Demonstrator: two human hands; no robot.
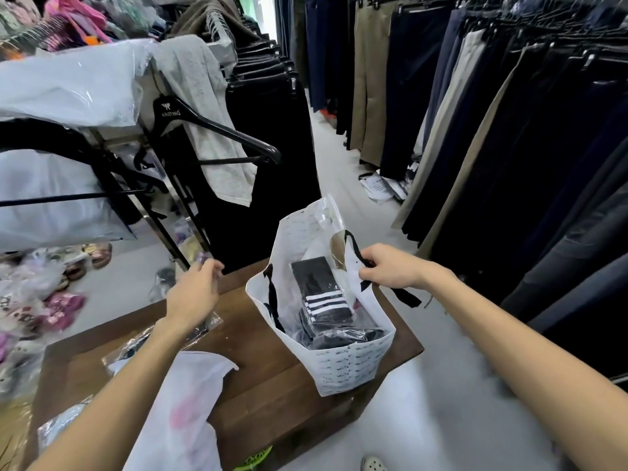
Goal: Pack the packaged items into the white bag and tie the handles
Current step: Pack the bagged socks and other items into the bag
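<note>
Right hand (390, 268) pinching bag handle (355, 248)

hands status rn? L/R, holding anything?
Left hand: blurred over the wooden table, grip and contents cannot be told.
Right hand: closed on the black handle of the white bag.

I see both arms bare, entering from the bottom edge and reaching forward. My left arm runs up from the lower left corner, forearm angled toward the centre, wrist nearly straight. The left hand (195, 294) is back-up, palm down, fingers curled loosely with the tips bent downward; motion blur hides whether they grip anything. My right arm comes in from the lower right corner, forearm angled up and to the left. The right hand (390, 268) is closed in a pinch, knuckles up, thumb tucked under the fingers.
</note>
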